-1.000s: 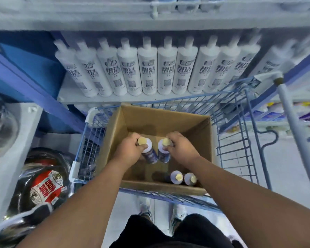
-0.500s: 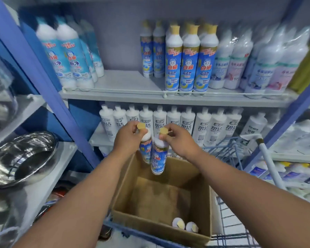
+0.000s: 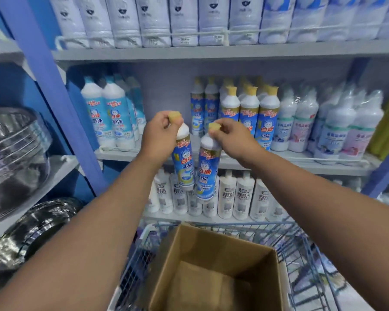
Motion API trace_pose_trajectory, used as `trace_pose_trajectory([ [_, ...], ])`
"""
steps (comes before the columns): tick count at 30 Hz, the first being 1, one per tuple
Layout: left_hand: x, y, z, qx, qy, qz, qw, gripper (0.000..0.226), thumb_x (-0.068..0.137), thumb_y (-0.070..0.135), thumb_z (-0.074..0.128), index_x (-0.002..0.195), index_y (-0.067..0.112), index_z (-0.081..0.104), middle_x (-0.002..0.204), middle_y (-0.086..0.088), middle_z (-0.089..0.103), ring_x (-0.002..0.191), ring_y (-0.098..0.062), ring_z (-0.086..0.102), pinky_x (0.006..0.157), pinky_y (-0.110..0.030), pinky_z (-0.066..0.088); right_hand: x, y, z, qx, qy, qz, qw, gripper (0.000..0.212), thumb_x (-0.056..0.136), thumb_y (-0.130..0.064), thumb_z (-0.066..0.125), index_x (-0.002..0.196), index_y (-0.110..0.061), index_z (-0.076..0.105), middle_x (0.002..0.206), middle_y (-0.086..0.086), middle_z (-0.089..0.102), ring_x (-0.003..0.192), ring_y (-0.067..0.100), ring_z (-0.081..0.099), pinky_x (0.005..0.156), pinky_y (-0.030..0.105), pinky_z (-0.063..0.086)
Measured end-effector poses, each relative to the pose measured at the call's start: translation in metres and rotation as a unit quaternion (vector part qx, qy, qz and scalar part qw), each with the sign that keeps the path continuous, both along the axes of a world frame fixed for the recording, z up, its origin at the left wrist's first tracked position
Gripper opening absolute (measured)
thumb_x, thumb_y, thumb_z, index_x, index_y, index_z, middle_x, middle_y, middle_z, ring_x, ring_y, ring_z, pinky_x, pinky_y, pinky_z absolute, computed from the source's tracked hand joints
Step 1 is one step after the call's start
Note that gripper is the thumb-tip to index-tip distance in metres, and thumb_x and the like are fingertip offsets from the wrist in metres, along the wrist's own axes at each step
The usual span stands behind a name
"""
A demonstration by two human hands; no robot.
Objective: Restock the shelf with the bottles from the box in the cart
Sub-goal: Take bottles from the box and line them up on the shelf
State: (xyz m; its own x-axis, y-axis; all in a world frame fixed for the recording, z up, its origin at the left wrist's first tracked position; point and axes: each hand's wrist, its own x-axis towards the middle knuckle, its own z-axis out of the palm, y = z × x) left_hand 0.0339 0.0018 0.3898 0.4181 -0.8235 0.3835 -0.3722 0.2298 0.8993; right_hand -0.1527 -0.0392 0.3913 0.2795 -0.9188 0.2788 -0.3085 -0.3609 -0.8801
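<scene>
My left hand [image 3: 158, 135] grips the yellow cap of a blue-and-white bottle [image 3: 184, 160] that hangs below it. My right hand [image 3: 231, 136] grips the cap of a second matching bottle [image 3: 208, 173], a little lower and to the right. Both bottles hang in the air in front of the middle shelf [image 3: 234, 161], where matching yellow-capped bottles [image 3: 248, 115] stand in rows. Below, the open cardboard box [image 3: 213, 272] sits in the blue wire cart [image 3: 301, 261]; its bottom is partly cut off by the frame.
White bottles [image 3: 227, 196] line the lower shelf behind the cart. Blue-capped bottles [image 3: 108, 115] stand at the middle shelf's left, with a gap between them and the yellow-capped ones. A blue upright post [image 3: 61, 97] and steel bowls [image 3: 14, 153] are at left.
Both hands lifted their bottles out of the box and up to the level of the middle shelf. My view tilted up from the cart to the shelves.
</scene>
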Motion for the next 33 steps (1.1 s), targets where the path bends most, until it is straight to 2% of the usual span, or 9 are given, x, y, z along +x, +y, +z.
trace_pose_trajectory([
  [2, 0.01, -0.011, 0.013, -0.012, 0.007, -0.014, 1.0, 0.019, 0.093, 0.038, 0.064, 0.109, 0.027, 0.065, 0.108, 0.01, 0.071, 0.098, -0.002, 0.067, 0.084, -0.025, 0.055, 0.012, -0.016, 0.015, -0.009, -0.005, -0.014, 1.0, 0.021, 0.095, -0.022, 0.06, 0.115, -0.018, 0.062, 0.108, 0.003, 0.066, 0.103, 0.022, 0.063, 0.093, 0.04, 0.053],
  [8, 0.037, -0.055, 0.046, -0.042, 0.003, -0.054, 0.998, 0.019, 0.096, 0.034, 0.061, 0.111, 0.023, 0.065, 0.108, 0.013, 0.07, 0.095, 0.004, 0.065, 0.078, -0.017, 0.053, 0.045, -0.06, 0.053, -0.061, 0.011, -0.066, 0.996, 0.025, 0.093, -0.026, 0.059, 0.116, -0.019, 0.063, 0.109, 0.002, 0.066, 0.1, 0.019, 0.063, 0.089, 0.038, 0.053],
  [11, 0.05, -0.081, 0.056, -0.044, 0.002, -0.071, 0.997, 0.017, 0.095, 0.036, 0.061, 0.108, 0.027, 0.066, 0.105, 0.016, 0.07, 0.094, 0.005, 0.065, 0.077, -0.019, 0.054, 0.057, -0.08, 0.061, -0.084, 0.014, -0.088, 0.992, 0.023, 0.094, -0.026, 0.059, 0.114, -0.018, 0.063, 0.108, 0.003, 0.067, 0.099, 0.019, 0.062, 0.092, 0.04, 0.052],
  [15, 0.063, -0.117, 0.058, -0.061, 0.016, -0.087, 0.994, 0.013, 0.096, 0.026, 0.061, 0.107, 0.022, 0.066, 0.101, 0.017, 0.069, 0.09, 0.01, 0.063, 0.073, -0.007, 0.048, 0.074, -0.104, 0.064, -0.094, 0.028, -0.115, 0.989, 0.026, 0.095, -0.025, 0.059, 0.119, -0.015, 0.062, 0.111, 0.003, 0.066, 0.103, 0.02, 0.062, 0.094, 0.037, 0.051],
  [19, 0.065, -0.148, 0.045, -0.041, 0.003, -0.105, 0.994, 0.007, 0.096, 0.022, 0.062, 0.102, 0.024, 0.063, 0.095, 0.017, 0.067, 0.087, 0.009, 0.061, 0.077, -0.01, 0.048, 0.088, -0.124, 0.063, -0.086, 0.047, -0.136, 0.986, 0.029, 0.095, -0.03, 0.058, 0.121, -0.017, 0.061, 0.113, 0.003, 0.066, 0.104, 0.022, 0.062, 0.094, 0.041, 0.051],
  [22, 0.067, -0.167, 0.041, -0.018, -0.023, -0.102, 0.994, 0.003, 0.097, 0.026, 0.06, 0.1, 0.024, 0.06, 0.091, 0.017, 0.064, 0.083, 0.004, 0.059, 0.073, -0.015, 0.048, 0.092, -0.136, 0.068, -0.083, 0.07, -0.146, 0.983, 0.031, 0.096, -0.032, 0.057, 0.121, -0.012, 0.059, 0.107, 0.002, 0.064, 0.096, 0.021, 0.06, 0.083, 0.034, 0.049],
  [25, 0.069, -0.181, 0.038, 0.002, -0.029, -0.106, 0.994, 0.016, 0.096, 0.031, 0.06, 0.1, 0.016, 0.06, 0.096, 0.002, 0.069, 0.088, -0.014, 0.065, 0.078, -0.035, 0.052, 0.093, -0.146, 0.067, -0.073, 0.084, -0.161, 0.981, 0.036, 0.098, -0.032, 0.055, 0.126, -0.009, 0.056, 0.105, 0.001, 0.058, 0.092, 0.019, 0.054, 0.076, 0.029, 0.04],
  [27, 0.07, -0.188, 0.035, 0.015, -0.027, -0.111, 0.993, 0.017, 0.095, 0.032, 0.06, 0.099, 0.015, 0.06, 0.1, -0.003, 0.071, 0.094, -0.02, 0.067, 0.083, -0.041, 0.053, 0.093, -0.152, 0.059, -0.063, 0.097, -0.161, 0.98, 0.037, 0.099, -0.03, 0.054, 0.129, -0.008, 0.055, 0.106, 0.002, 0.057, 0.095, 0.02, 0.055, 0.077, 0.029, 0.042],
  [33, 0.069, -0.202, 0.024, 0.045, -0.033, -0.14, 0.989, 0.006, 0.097, 0.032, 0.058, 0.094, 0.027, 0.057, 0.092, 0.01, 0.067, 0.082, -0.006, 0.063, 0.067, -0.025, 0.047, 0.091, -0.162, 0.043, -0.026, 0.079, -0.161, 0.983, 0.04, 0.101, -0.032, 0.051, 0.133, -0.008, 0.051, 0.12, 0.003, 0.058, 0.106, 0.021, 0.055, 0.083, 0.029, 0.046],
])
